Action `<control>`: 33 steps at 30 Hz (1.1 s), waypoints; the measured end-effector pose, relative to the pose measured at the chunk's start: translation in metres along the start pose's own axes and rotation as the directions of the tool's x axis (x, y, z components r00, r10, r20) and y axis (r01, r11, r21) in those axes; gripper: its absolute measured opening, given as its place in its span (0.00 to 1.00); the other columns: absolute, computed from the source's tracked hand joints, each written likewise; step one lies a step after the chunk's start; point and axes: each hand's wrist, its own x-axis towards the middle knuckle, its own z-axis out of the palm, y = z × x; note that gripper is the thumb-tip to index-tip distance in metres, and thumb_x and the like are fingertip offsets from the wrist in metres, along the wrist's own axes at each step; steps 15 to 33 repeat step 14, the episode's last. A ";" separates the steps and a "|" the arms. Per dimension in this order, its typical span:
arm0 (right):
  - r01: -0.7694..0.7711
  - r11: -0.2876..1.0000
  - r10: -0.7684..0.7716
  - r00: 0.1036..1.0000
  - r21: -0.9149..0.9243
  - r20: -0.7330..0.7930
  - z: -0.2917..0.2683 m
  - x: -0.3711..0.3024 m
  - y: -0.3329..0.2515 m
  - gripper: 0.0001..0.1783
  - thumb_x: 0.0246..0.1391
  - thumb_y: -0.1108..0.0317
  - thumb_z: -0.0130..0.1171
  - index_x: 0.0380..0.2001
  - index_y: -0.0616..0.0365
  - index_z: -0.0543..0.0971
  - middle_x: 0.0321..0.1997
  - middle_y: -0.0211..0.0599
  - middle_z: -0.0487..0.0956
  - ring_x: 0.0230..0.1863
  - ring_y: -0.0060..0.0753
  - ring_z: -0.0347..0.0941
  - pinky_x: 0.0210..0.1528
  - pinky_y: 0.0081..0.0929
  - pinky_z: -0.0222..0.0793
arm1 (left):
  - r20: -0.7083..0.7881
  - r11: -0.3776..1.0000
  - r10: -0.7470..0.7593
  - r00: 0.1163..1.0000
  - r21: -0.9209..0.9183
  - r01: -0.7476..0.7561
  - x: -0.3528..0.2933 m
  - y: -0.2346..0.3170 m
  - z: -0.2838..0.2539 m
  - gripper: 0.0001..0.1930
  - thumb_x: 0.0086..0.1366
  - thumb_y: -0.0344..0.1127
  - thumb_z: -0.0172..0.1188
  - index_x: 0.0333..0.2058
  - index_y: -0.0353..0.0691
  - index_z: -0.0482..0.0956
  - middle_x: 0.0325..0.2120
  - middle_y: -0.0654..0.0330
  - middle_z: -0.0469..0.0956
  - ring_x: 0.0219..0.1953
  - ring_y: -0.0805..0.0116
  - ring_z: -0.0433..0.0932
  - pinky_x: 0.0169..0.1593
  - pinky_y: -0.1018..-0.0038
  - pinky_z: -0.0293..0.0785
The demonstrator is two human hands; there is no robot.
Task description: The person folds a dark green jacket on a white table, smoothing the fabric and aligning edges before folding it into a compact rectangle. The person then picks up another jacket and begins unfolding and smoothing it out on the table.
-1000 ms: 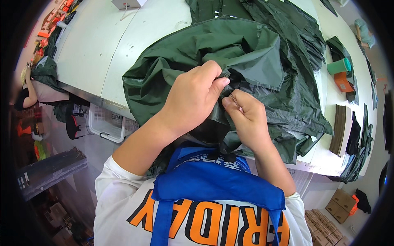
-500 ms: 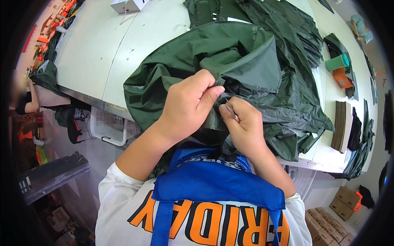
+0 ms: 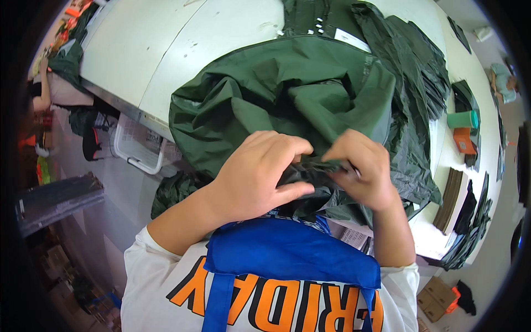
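A large dark green waterproof garment (image 3: 243, 94) lies bunched over the near edge of the table, its folds rising in front of me. My left hand (image 3: 260, 171) is at its near edge, with thumb and fingers spread apart around the dark fabric without closing on it. Just to the right, my right hand (image 3: 362, 171) has its fingers curled and pinched on a crumpled fold of the same garment. A small pale, shiny bit shows by those fingers, too blurred to name. The left fingertips are near the fold.
More dark green garments (image 3: 409, 61) lie piled on the white table (image 3: 133, 50). A green cup (image 3: 462, 119), an orange box (image 3: 464, 141) and a cardboard stack (image 3: 451, 200) stand at right. A white basket (image 3: 138, 145) sits below the table edge. Other people are at far left and right.
My hands have moved apart, the right one shifting right and turning with the fabric. The left thumb and fingers have opened from a pinch. The garment has shifted slightly.
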 end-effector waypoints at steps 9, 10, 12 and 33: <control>0.201 0.948 -0.263 0.931 -0.246 -0.252 0.022 -0.022 -0.012 0.17 0.24 0.65 0.57 0.27 0.50 0.81 0.18 0.25 0.65 0.18 0.28 0.66 0.21 0.25 0.61 | -0.249 0.870 0.492 0.834 0.191 -0.455 -0.023 -0.022 0.021 0.13 0.43 0.22 0.65 0.28 0.39 0.74 0.31 0.58 0.70 0.23 0.65 0.68 0.26 0.71 0.66; 0.165 0.945 -0.230 0.950 -0.283 -0.212 0.018 -0.018 -0.016 0.19 0.24 0.64 0.56 0.28 0.49 0.82 0.17 0.24 0.64 0.18 0.27 0.65 0.20 0.24 0.60 | -0.250 0.865 0.500 0.829 0.201 -0.460 -0.023 -0.022 0.021 0.12 0.43 0.22 0.65 0.28 0.39 0.74 0.31 0.58 0.70 0.24 0.65 0.68 0.26 0.71 0.66; 0.177 0.931 -0.238 0.957 -0.321 -0.164 0.017 -0.011 -0.015 0.28 0.21 0.64 0.55 0.35 0.49 0.85 0.16 0.21 0.59 0.16 0.24 0.62 0.18 0.20 0.58 | -0.250 0.862 0.504 0.827 0.209 -0.462 -0.024 -0.023 0.022 0.12 0.43 0.22 0.65 0.28 0.39 0.74 0.30 0.58 0.70 0.24 0.65 0.69 0.26 0.71 0.65; 0.219 0.925 -0.299 0.924 -0.312 -0.238 0.021 -0.010 -0.011 0.29 0.19 0.65 0.56 0.35 0.48 0.86 0.16 0.22 0.60 0.16 0.25 0.62 0.18 0.23 0.59 | -0.252 0.863 0.503 0.827 0.199 -0.464 -0.023 -0.023 0.022 0.11 0.44 0.23 0.66 0.28 0.39 0.74 0.31 0.58 0.70 0.25 0.65 0.69 0.26 0.71 0.65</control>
